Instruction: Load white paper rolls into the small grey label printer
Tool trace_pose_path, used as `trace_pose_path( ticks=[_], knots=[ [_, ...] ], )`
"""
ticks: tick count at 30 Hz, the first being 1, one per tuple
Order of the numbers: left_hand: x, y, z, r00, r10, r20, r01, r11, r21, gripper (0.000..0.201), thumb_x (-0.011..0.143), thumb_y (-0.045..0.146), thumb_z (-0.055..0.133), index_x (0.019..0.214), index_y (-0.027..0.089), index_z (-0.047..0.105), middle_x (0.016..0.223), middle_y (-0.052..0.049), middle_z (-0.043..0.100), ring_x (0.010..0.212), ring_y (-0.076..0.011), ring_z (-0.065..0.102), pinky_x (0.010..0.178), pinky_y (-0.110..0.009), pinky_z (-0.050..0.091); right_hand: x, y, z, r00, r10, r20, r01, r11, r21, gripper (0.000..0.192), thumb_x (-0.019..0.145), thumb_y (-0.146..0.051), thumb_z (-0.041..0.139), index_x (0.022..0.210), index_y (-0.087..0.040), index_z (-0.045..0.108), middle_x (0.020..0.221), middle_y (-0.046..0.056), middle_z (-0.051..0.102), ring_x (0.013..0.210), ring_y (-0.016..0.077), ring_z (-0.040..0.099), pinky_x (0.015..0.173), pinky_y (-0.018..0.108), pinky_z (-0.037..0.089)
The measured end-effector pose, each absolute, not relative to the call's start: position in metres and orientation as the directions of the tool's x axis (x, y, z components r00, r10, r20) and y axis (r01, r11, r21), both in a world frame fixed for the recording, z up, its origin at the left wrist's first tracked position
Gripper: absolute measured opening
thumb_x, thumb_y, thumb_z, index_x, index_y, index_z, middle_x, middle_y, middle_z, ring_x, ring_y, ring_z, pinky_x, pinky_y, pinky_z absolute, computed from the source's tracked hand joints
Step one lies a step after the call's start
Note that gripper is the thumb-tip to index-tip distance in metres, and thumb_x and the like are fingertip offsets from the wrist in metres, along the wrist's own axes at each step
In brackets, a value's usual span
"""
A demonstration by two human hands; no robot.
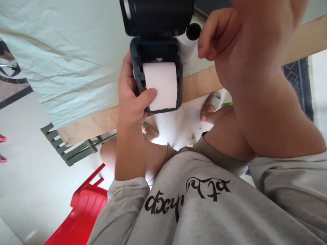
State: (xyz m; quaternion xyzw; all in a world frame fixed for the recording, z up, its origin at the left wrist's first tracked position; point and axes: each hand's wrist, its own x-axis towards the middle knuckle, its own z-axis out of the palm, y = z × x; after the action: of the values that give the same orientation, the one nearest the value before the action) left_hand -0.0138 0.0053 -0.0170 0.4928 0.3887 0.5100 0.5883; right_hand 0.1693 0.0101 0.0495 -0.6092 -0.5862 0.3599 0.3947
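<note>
The left hand (129,102) grips the open printer (137,56) across the table edge (199,84), gap to the curled right hand (230,41), contents indeterminable.

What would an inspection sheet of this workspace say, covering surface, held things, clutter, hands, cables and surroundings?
Surface: pale, wrinkled covering with a wooden edge.
Held things: dark device, lid open, paper roll inside.
Clutter: white roll with black core beside the device; unclear dark item.
Hands: left hand grips the device, thumb on the paper roll; right hand apart, fingers curled.
Cables: nothing seen.
Surroundings: red chair, green slatted frame, patterned rug.
</note>
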Motion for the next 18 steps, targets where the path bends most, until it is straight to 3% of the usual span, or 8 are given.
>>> trace_pose_path(
  ticks=[3,6,9,12,15,18],
  knots=[
    [-0.014,0.007,-0.023,0.175,0.981,0.081,-0.238,-0.038,0.970,0.062,0.052,0.042,0.075,0.110,0.034,0.054,0.102,-0.003,0.059,0.087,-0.0246,0.056,0.073,-0.037,0.047,0.165,0.009,0.052,0.103,0.965,0.241,0.436,0.174,-0.883,0.026,0.086,-0.029,0.030,0.079,-0.013,0.049,0.069,0.001,0.039,0.055,-0.0037,0.040,0.053,0.012,0.041],
    [-0.015,0.009,-0.029,0.182,0.975,0.130,-0.267,-0.078,0.960,0.063,0.052,0.041,0.075,0.111,0.033,0.053,0.101,-0.003,0.057,0.090,-0.0242,0.054,0.074,-0.037,0.045,0.169,0.007,0.055,-0.077,0.942,0.326,0.475,0.322,-0.819,0.017,0.081,-0.021,0.037,0.091,-0.014,0.050,0.094,-0.003,0.053,0.077,-0.0021,0.054,0.053,0.006,0.042],
    [-0.015,0.010,-0.029,0.203,0.969,0.142,-0.301,-0.077,0.950,0.067,0.050,0.044,0.077,0.111,0.034,0.051,0.105,-0.002,0.056,0.097,-0.0248,0.054,0.079,-0.037,0.044,0.174,0.005,0.053,-0.390,0.881,0.267,0.549,0.456,-0.700,0.037,0.081,-0.033,0.044,0.114,-0.016,0.046,0.121,-0.004,0.047,0.104,0.0038,0.052,0.079,0.008,0.053],
    [-0.012,0.008,-0.023,0.257,0.955,0.146,-0.352,-0.049,0.935,0.056,0.060,0.051,0.069,0.109,0.030,0.052,0.104,-0.004,0.058,0.095,-0.0239,0.056,0.075,-0.035,0.044,0.174,0.004,0.050,-0.520,0.826,0.216,0.570,0.524,-0.633,0.042,0.083,-0.041,0.042,0.117,-0.017,0.043,0.127,-0.003,0.042,0.116,0.0057,0.045,0.104,0.014,0.046],
    [-0.010,0.006,-0.015,0.283,0.949,0.138,-0.359,-0.029,0.933,0.042,0.072,0.046,0.062,0.105,0.023,0.054,0.096,-0.006,0.059,0.086,-0.0213,0.057,0.066,-0.031,0.042,0.170,0.003,0.048,-0.532,0.807,0.256,0.544,0.557,-0.628,0.042,0.084,-0.042,0.040,0.116,-0.015,0.041,0.124,0.000,0.043,0.120,0.0049,0.041,0.108,0.015,0.043],
    [-0.011,0.005,-0.013,0.284,0.946,0.154,-0.387,-0.033,0.922,0.042,0.072,0.041,0.065,0.106,0.020,0.052,0.096,-0.007,0.059,0.085,-0.0207,0.058,0.066,-0.030,0.042,0.169,0.005,0.042,-0.550,0.765,0.334,0.497,0.621,-0.606,0.043,0.086,-0.044,0.037,0.115,-0.013,0.041,0.121,0.000,0.044,0.121,0.0043,0.041,0.108,0.017,0.041]
  ],
)
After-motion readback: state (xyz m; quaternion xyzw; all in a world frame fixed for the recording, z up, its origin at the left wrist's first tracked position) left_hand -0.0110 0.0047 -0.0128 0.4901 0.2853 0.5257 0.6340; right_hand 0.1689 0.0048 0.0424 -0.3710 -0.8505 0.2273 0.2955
